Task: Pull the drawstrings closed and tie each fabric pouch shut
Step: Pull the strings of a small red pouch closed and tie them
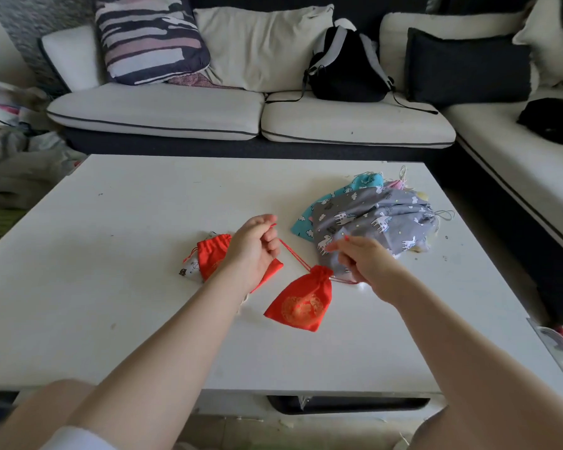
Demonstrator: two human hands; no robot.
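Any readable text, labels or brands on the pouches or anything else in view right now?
None can be read.
Red pouch between the hands: a round gold emblem, too blurred to tell whether it holds characters.
Grey pouch: small dark marks among the animal print, too small to read.
Backpack on the sofa: no label shows.

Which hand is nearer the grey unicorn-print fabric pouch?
Right. The right hand overlaps the near-left edge of the grey unicorn-print fabric pouch in this view. The left hand is off to its left, holding the red drawstring.
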